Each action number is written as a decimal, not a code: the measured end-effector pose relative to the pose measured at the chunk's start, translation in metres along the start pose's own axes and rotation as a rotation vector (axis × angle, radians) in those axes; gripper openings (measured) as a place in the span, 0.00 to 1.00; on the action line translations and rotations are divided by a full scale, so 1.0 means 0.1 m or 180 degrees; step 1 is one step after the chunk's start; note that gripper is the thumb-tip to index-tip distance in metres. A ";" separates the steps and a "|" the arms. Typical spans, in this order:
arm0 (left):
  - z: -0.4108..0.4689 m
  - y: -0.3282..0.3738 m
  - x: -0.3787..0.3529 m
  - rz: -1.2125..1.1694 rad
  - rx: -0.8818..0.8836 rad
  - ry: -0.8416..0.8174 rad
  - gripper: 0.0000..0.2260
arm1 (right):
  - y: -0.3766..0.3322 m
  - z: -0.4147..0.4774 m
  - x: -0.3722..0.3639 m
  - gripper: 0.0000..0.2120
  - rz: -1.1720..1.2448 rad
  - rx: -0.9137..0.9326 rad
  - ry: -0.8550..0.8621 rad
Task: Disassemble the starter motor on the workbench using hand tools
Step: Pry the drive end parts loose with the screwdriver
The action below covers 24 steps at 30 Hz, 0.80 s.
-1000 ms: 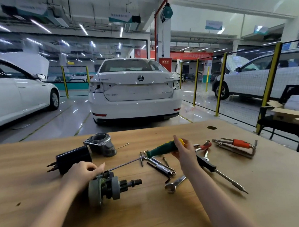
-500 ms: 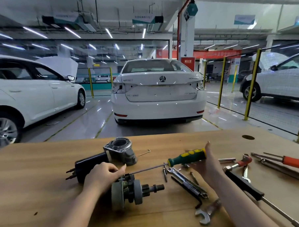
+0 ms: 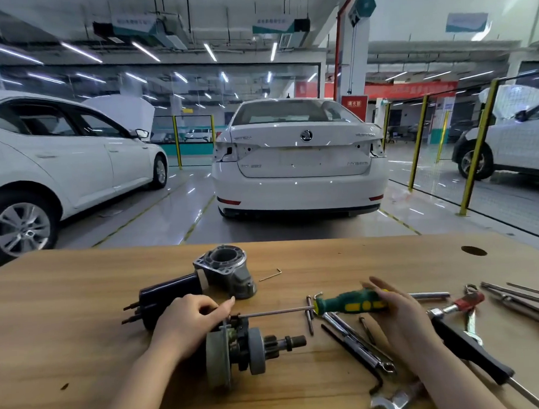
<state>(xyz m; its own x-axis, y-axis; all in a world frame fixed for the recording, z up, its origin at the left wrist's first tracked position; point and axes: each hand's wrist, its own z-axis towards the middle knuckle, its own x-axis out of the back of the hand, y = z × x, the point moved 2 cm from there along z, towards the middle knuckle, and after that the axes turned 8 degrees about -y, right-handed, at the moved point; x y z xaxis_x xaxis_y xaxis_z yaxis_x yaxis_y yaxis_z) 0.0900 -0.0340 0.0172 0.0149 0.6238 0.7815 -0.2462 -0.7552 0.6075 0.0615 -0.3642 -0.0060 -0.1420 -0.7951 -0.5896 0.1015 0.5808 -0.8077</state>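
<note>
Moved since the earlier frame: screwdriver (image 3: pixel 346 305) now nearly level, tip brought down to the top of the starter (image 3: pixel 237 348), green and yellow handle lower over the worktop (image 3: pixel 65 306)

Left hand (image 3: pixel 190 325) curled on the back of the starter, thumb and forefinger pinched close at the point where the shaft tip meets the part; whether those fingers touch the tip, cannot tell

Right hand (image 3: pixel 396 310) wrapped loosely round the handle end, fingers partly spread, palm towards the shaft

Starter lying on its side near the front middle of the worktop, grey disc end towards the left, pinion gear and stub shaft pointing right

Black solenoid (image 3: pixel 170 292) just behind the left hand, terminals sticking out left; grey nose housing (image 3: pixel 228 274) touching its right end, open bore facing up

Small hex key (image 3: pixel 269 275) lying alone to the right of the housing

Under and beside the right forearm: loose bolts (image 3: pixel 310 317), chrome wrenches (image 3: pixel 357 342), black hex key (image 3: pixel 352 352), open spanner (image 3: pixel 391 403) at the front edge

Further right: black-handled ratchet (image 3: pixel 472 350), red-handled tool (image 3: pixel 467 300), pliers (image 3: pixel 525 301) with orange grip at the frame edge

White car (image 3: pixel 297 163) parked beyond the worktop, rear facing the camera
</note>
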 end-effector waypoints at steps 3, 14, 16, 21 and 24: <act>0.01 0.01 0.01 -0.0017 -0.0023 -0.0003 0.16 | -0.08 -0.02 0.00 0.24 0.0414 -0.0017 -0.0262; -0.01 0.01 0.00 -0.0069 -0.0032 0.0003 0.16 | -0.03 -0.09 -0.07 0.15 0.0068 -0.0228 0.0337; -0.01 0.01 0.00 -0.0086 -0.0040 0.0019 0.16 | -0.05 -0.07 -0.02 0.18 -0.1150 -0.0190 0.0596; -0.01 0.02 0.01 -0.0082 -0.0051 0.0010 0.15 | -0.08 -0.11 -0.01 0.25 -0.2821 0.0140 0.0406; -0.02 0.02 0.01 -0.0055 -0.0022 0.0026 0.15 | -0.06 -0.14 -0.04 0.15 -0.2310 0.0279 0.0473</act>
<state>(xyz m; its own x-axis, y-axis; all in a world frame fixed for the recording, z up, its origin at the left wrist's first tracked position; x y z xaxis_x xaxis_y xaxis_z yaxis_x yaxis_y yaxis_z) 0.0877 -0.0350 0.0191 0.0114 0.6383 0.7697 -0.2526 -0.7430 0.6198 0.0473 -0.3618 0.0012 -0.3343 -0.9378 0.0934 0.0088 -0.1022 -0.9947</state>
